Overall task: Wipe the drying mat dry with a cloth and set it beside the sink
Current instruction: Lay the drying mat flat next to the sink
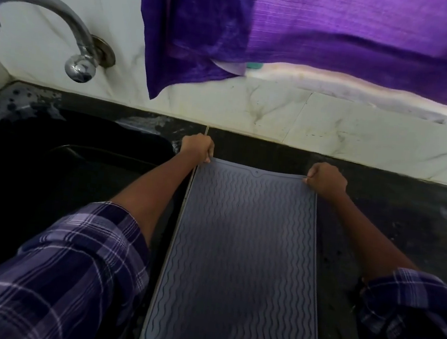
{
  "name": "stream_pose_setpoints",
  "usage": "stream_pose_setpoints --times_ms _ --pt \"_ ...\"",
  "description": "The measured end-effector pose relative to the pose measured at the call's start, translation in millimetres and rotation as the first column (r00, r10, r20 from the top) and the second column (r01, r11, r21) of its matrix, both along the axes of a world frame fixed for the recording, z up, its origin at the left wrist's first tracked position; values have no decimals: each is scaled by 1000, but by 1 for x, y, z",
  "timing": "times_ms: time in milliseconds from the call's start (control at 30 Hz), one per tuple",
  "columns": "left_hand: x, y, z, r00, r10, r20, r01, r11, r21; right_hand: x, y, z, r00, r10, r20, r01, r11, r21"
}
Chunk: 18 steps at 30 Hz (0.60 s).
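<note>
A grey silicone drying mat (241, 254) with wavy ridges lies lengthwise on the dark counter, just right of the black sink (59, 168). My left hand (198, 148) pinches the mat's far left corner. At the far right corner my right hand (326, 180) grips the mat's edge in a closed fist. The far edge sags slightly between the two hands. No wiping cloth shows near the mat.
A steel tap (53, 21) curves out of the tiled wall above the sink. A purple curtain (286, 32) hangs over the window ledge behind the counter. Dark counter (403, 229) extends to the right of the mat. The sink's far rim is wet.
</note>
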<state>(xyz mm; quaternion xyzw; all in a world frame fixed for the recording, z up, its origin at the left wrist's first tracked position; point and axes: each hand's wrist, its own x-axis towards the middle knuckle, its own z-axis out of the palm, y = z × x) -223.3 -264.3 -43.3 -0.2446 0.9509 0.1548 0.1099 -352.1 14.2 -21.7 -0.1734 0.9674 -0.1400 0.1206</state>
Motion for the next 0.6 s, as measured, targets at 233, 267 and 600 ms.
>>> stream_pose_setpoints --times_ms 233,267,600 --pt "1 -4 0 999 33 -27 -32 999 12 -4 -6 -4 999 -30 -16 29 999 -34" --pt "0 -4 0 999 32 -29 -32 999 12 -4 -7 -5 999 -30 -21 30 999 -33" --pt "1 -3 0 997 59 -57 -57 998 27 -9 -10 -17 999 -39 -28 39 999 19"
